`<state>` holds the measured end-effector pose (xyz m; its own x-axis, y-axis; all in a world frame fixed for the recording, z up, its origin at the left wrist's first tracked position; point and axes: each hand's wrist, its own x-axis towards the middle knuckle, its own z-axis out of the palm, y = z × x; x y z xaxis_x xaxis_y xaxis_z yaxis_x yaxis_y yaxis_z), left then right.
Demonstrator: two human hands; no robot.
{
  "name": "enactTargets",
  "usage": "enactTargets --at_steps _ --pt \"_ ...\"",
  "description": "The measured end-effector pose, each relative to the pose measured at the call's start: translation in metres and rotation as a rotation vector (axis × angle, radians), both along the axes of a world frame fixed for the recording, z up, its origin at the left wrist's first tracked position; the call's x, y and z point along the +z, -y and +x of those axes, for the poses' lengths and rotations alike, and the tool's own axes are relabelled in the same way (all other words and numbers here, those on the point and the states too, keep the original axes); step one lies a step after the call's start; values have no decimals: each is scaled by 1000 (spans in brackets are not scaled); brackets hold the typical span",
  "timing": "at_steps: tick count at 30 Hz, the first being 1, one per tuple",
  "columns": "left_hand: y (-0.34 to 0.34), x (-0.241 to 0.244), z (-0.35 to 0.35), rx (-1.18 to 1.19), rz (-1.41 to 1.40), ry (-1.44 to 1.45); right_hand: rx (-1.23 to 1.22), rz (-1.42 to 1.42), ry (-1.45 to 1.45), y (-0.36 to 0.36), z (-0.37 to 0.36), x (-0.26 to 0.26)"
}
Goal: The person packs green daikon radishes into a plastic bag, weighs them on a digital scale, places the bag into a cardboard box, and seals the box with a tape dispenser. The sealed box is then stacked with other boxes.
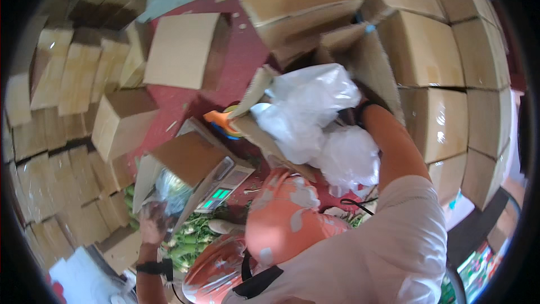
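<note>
My left hand (pixel 154 221), blurred, is at the near edge of an open cardboard box (pixel 187 158). Clear plastic over pale green contents (pixel 173 190) shows inside that box, which stands on a digital scale (pixel 219 194) with a lit green display. My right arm reaches into a second open carton (pixel 375 67) on the right. Most of my right hand (pixel 362 95) is hidden there behind crumpled translucent plastic bags (pixel 312 109), so its grip does not show. Another bulging plastic bag (pixel 350 156) hangs over that carton's near side.
Stacked cartons (pixel 430 50) wall the right side, and more stacks (pixel 63 173) fill the left. A lone carton (pixel 181 50) stands on the red floor (pixel 249 46). An orange and blue tape dispenser (pixel 221 122) lies between the boxes. Green vegetables (pixel 190 240) lie by my legs.
</note>
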<state>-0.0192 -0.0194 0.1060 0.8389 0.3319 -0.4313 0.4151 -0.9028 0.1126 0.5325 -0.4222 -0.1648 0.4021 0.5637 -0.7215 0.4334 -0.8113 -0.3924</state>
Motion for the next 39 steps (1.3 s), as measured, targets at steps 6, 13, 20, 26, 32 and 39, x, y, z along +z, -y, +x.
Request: enactTargets --at_steps 6,13,20,26,32,39 --pt "7 1 6 185 -222 88 81 -79 86 16 7 5" --pt "9 6 4 193 -453 -3 154 -20 330 31 9 41" --pt "0 -44 -17 421 -798 -230 -255 561 709 -3 26 176" --pt "-21 -45 9 395 -804 -491 -293 923 421 -106 -71 352" --pt "-4 -12 -7 509 -726 -280 607 1016 274 -259 -251 387" --pt "16 41 -49 378 -570 299 1128 680 542 -342 -312 305"
